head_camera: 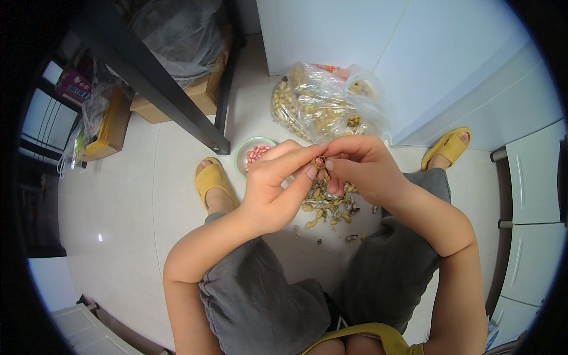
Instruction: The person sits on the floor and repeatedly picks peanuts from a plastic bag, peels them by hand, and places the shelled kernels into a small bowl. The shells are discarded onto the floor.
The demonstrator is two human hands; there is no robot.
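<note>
Between my fingertips is a peanut pod, cracked so that a pinkish kernel shows inside. My left hand pinches it from the left with thumb and forefinger. From the right, my right hand grips the same pod, thumb against the shell. Beneath both hands, empty peanut shells lie scattered on the floor between my legs. Partly behind my left hand stands a green-rimmed bowl holding pink shelled peanuts. Beyond my hands rests a clear plastic bag full of unshelled peanuts.
A dark metal frame leg stands at the upper left, near cardboard boxes and plastic wrapping. A pale wall panel rises behind the bag. White drawers line the right side. My feet wear yellow slippers.
</note>
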